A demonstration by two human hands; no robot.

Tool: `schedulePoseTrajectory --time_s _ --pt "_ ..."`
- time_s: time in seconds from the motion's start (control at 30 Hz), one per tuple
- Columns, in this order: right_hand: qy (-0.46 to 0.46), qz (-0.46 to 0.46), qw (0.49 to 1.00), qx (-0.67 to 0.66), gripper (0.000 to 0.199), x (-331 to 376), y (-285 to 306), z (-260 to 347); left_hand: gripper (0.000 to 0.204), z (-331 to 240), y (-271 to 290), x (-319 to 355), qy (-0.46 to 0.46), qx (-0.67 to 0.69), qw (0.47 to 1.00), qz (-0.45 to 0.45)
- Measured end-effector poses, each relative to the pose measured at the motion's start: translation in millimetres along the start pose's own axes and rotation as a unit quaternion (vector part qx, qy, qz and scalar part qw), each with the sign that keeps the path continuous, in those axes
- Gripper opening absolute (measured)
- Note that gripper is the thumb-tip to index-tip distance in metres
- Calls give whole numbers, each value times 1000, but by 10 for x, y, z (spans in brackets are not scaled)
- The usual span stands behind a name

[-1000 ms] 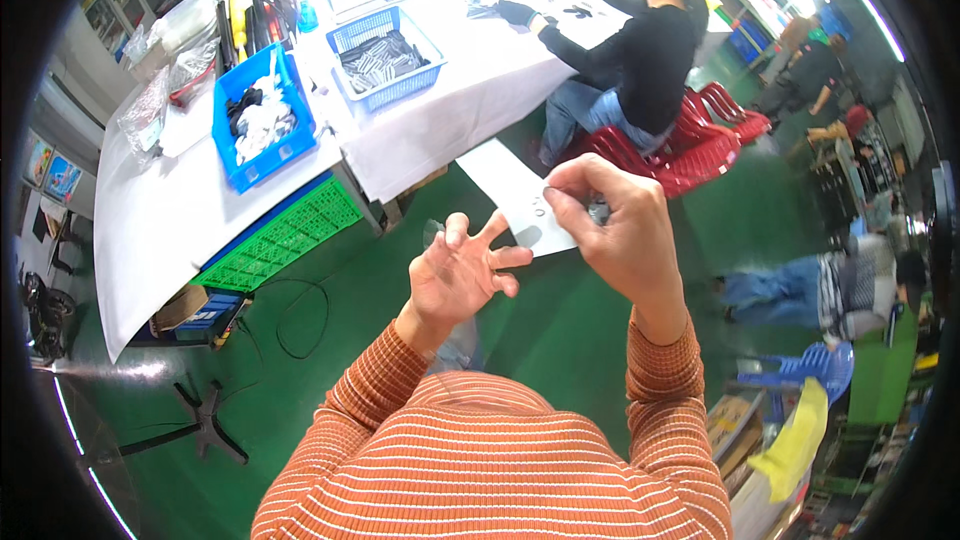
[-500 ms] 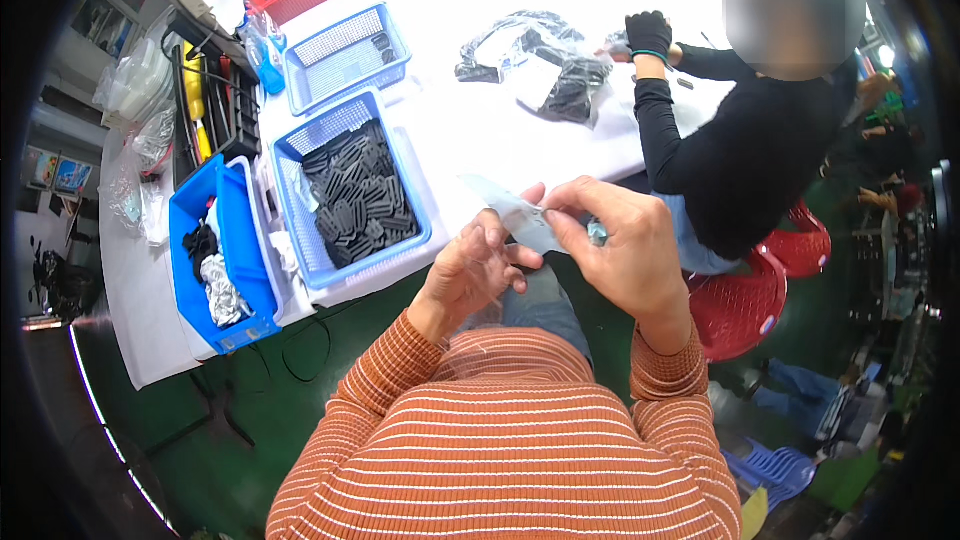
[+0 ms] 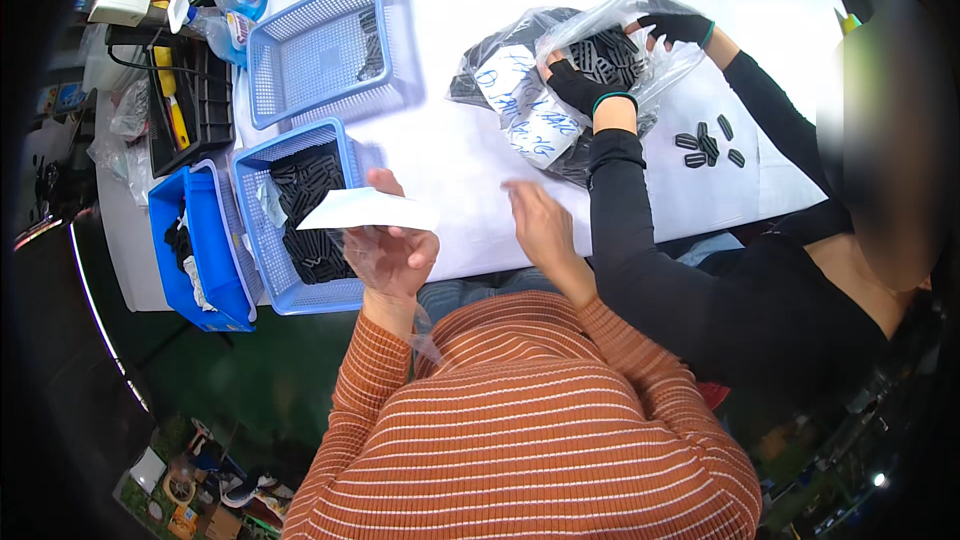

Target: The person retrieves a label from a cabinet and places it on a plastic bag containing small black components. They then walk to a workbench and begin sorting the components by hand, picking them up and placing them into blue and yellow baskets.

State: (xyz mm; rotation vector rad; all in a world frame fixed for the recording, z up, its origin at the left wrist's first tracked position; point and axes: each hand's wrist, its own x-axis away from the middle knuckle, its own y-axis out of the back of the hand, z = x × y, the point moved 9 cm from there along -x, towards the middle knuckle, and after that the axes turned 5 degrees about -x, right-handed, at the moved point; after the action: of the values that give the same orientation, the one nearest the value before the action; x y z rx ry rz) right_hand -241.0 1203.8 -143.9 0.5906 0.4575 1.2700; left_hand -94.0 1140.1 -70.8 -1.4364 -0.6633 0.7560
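Note:
My left hand [image 3: 392, 245] holds a small clear plastic bag with a white paper slip [image 3: 365, 210] in it, at the white table's near edge. Just left of it stands a pale blue mesh basket [image 3: 256, 202] with several black plastic clips [image 3: 305, 210] inside. My right hand [image 3: 538, 225] is blurred, its fingers apart and nothing in it, hovering over the white table [image 3: 455, 155] a little to the right.
A person in black sleeves and black gloves [image 3: 575, 90] handles a clear bag of black parts [image 3: 600, 50] on my right; loose black clips [image 3: 705, 145] lie near them. A second, nearly bare mesh basket [image 3: 320, 45], a solid blue bin [image 3: 195, 250] and spray bottles [image 3: 215, 5] stand on the left.
My right hand has let go of the bag and moved away to the right; my left hand alone holds it now. The view has dropped toward the table.

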Motion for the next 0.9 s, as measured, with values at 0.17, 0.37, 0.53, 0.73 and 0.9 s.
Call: schedulePoseTrajectory --time_s 0.17,0.37,0.53,0.73,0.9 --pt "98 -26 994 35 19 -397 -478 -67 44 -97 27 -126 -12 -27 999 -14" --pt "-23 -98 975 196 38 -1093 -870 -309 41 -274 147 -88 35 -20 999 -25" --pt "-76 -137 961 227 36 -1393 -827 -542 39 -540 199 22 46 -19 998 -38" --pt "-126 -99 973 169 31 -1345 -679 -382 32 -837 252 197 46 -14 999 7" --pt "-97 -51 978 178 28 -1165 -712 -317 38 -837 317 185 53 -39 997 -45"
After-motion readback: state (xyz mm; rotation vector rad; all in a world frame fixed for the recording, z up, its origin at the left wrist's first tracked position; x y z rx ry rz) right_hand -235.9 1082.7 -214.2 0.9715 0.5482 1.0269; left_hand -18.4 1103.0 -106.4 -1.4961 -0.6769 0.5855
